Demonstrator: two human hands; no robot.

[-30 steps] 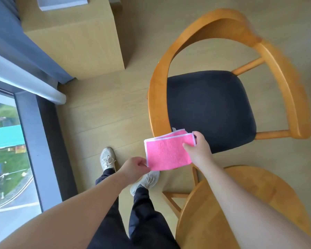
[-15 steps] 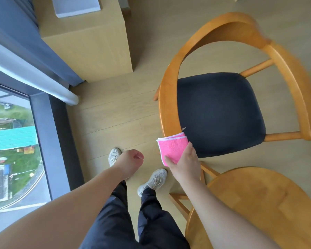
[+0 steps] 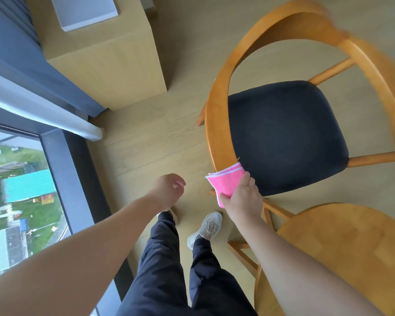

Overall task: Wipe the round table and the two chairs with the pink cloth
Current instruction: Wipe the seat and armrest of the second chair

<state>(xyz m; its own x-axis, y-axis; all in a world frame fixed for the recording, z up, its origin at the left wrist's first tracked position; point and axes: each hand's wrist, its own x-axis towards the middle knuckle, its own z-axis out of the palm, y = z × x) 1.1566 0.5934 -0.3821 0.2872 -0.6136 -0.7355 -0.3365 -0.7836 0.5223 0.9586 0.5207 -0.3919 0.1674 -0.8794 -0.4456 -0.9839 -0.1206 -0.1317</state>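
Observation:
A wooden chair (image 3: 217, 124) with a curved armrest rail and a black seat cushion (image 3: 285, 135) stands ahead of me. My right hand (image 3: 243, 197) grips the folded pink cloth (image 3: 226, 182) and presses it against the near end of the chair's left rail. My left hand (image 3: 169, 190) hangs free over the floor, fingers loosely curled, holding nothing. The round wooden table (image 3: 342, 254) fills the lower right, partly hidden behind my right forearm.
A light wooden cabinet (image 3: 114, 65) with a white box (image 3: 84, 10) on top stands at the back left. A floor-to-ceiling window (image 3: 16, 201) with a dark frame runs along the left. My legs and grey shoes (image 3: 205, 226) stand between window and table.
My left hand let go of the cloth and drew back. My right hand folded the cloth smaller and carried it up onto the end of the chair rail.

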